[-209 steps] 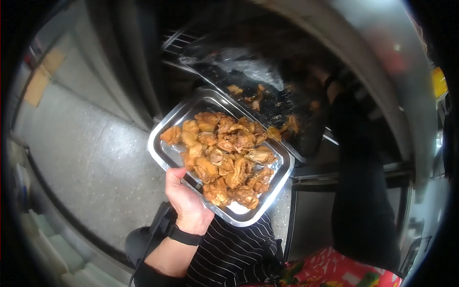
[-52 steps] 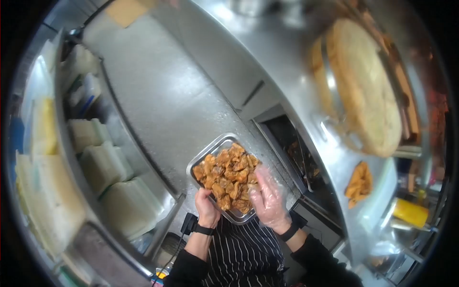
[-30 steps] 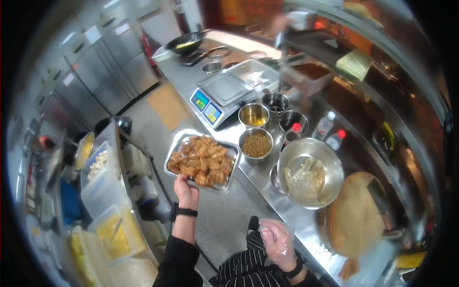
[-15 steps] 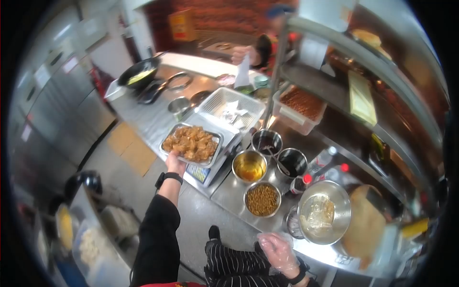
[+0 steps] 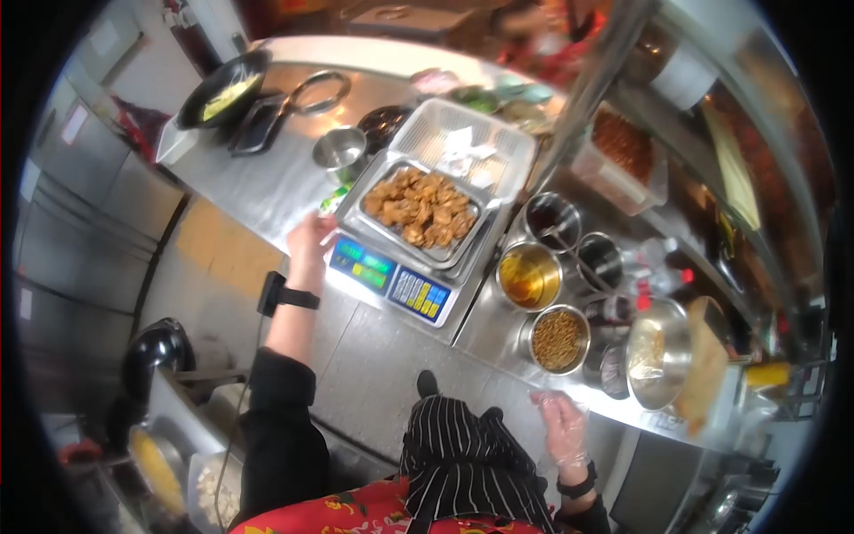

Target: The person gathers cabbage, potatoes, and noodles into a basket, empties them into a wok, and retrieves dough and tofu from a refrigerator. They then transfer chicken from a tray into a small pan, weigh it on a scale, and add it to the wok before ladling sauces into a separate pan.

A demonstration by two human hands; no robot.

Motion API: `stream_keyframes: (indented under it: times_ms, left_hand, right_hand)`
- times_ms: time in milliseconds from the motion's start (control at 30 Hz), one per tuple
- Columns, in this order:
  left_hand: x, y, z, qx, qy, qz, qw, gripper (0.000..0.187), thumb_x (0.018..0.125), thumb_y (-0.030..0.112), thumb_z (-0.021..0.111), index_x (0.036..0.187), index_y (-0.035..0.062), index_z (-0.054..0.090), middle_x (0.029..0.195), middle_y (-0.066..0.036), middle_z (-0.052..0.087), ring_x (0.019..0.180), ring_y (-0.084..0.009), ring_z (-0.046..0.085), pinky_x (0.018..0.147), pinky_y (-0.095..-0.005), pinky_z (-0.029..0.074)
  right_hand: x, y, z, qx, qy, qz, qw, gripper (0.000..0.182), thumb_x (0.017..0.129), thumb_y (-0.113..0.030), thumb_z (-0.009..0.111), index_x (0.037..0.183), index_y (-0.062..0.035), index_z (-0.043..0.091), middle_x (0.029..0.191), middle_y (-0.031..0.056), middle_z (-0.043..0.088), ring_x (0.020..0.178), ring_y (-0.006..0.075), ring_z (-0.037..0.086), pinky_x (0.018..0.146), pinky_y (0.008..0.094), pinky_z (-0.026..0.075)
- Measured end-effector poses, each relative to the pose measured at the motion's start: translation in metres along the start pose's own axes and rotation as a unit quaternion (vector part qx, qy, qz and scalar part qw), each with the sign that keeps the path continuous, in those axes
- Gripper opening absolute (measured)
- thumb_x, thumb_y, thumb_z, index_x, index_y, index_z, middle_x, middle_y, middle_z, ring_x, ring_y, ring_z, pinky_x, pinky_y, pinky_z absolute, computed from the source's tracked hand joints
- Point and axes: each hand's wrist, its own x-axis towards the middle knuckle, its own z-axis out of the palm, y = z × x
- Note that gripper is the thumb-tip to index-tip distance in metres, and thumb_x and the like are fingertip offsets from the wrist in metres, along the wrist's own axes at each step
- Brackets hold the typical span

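Note:
A metal tray [image 5: 439, 257] heaped with brown, sauce-coated meat pieces [image 5: 421, 208] rests on a digital scale [image 5: 397, 287] with a lit green display. My left hand [image 5: 309, 235], bare and with a black band at the wrist, is beside the scale's left corner, just off the tray. Its fingers are apart and hold nothing. Lower right, my right hand [image 5: 560, 425] wears a clear plastic glove. It hangs near the counter's front edge, loosely bent and empty, below a steel pot of brown grains or seeds [image 5: 559, 340].
Behind the scale stands a white basket [image 5: 427, 125] with crumpled paper. Steel pots with yellow oil [image 5: 529, 276] and dark sauce [image 5: 552, 221], bottles, a steel bowl [image 5: 658, 369] and a cutting board [image 5: 704, 374] line the right. A black wok [image 5: 233, 82] sits far left; a shelf overhangs the right.
The tray has gone from my left hand's hold to lying on the scale, and the hand has let go and drawn left. My right hand has moved slightly. The view has turned.

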Motion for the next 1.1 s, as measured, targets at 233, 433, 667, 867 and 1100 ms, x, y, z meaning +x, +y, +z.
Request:
stream_keyframes:
  times_ms: [233, 433, 667, 867, 1100]
  left_hand:
    - [0.006, 0.028, -0.052, -0.023, -0.004, 0.048, 0.999, 0.037, 0.087, 0.002, 0.062, 0.122, -0.0043, 0.050, 0.111, -0.011, 0.058, 0.096, -0.0222, 0.062, 0.085, -0.0371, 0.053]
    - [0.005, 0.012, -0.040, -0.015, -0.019, -0.003, 1.000, 0.037, 0.087, 0.002, 0.063, 0.121, -0.0039, 0.049, 0.108, -0.014, 0.060, 0.096, -0.0237, 0.063, 0.084, -0.0385, 0.055]
    - [0.001, -0.019, -0.003, 0.024, -0.112, -0.082, 0.990, 0.040, 0.087, 0.002, 0.060, 0.122, -0.0081, 0.044, 0.106, -0.018, 0.061, 0.092, -0.0257, 0.064, 0.079, -0.0375, 0.057]
    - [-0.031, -0.035, 0.015, -0.082, -0.072, -0.093, 0.990, 0.035, 0.089, 0.005, 0.059, 0.122, -0.0004, 0.047, 0.103, -0.011, 0.063, 0.092, -0.0198, 0.063, 0.077, -0.0324, 0.053]
    - [-0.121, -0.072, -0.058, -0.118, 0.029, -0.158, 0.980, 0.024, 0.092, 0.014, 0.061, 0.114, 0.0054, 0.056, 0.103, -0.007, 0.064, 0.092, -0.0179, 0.061, 0.079, -0.0314, 0.049]
  right_hand:
    - [0.021, -0.022, 0.008, -0.032, -0.007, -0.011, 0.999, 0.028, 0.098, -0.017, 0.050, 0.100, 0.0043, 0.068, 0.095, 0.0125, 0.070, 0.090, 0.0191, 0.065, 0.085, 0.0318, 0.049]
    - [0.025, -0.030, 0.015, -0.013, 0.020, -0.038, 0.999, 0.021, 0.096, -0.015, 0.054, 0.100, 0.0007, 0.068, 0.088, 0.0075, 0.067, 0.081, 0.0141, 0.059, 0.077, 0.0291, 0.047]
    - [0.027, -0.022, 0.025, 0.034, 0.054, -0.026, 0.998, 0.016, 0.091, -0.009, 0.060, 0.102, 0.0000, 0.068, 0.092, 0.0109, 0.069, 0.083, 0.0157, 0.062, 0.078, 0.0309, 0.049]
    - [0.126, -0.071, 0.085, -0.264, -0.005, -0.253, 0.931, 0.038, 0.086, -0.014, 0.065, 0.122, -0.0032, 0.057, 0.113, 0.0153, 0.063, 0.096, 0.0306, 0.063, 0.081, 0.0393, 0.052]
    - [0.273, -0.087, 0.185, -0.469, -0.057, -0.417, 0.776, 0.021, 0.085, -0.007, 0.056, 0.105, -0.0063, 0.055, 0.101, 0.0134, 0.058, 0.098, 0.0297, 0.059, 0.079, 0.0401, 0.053]
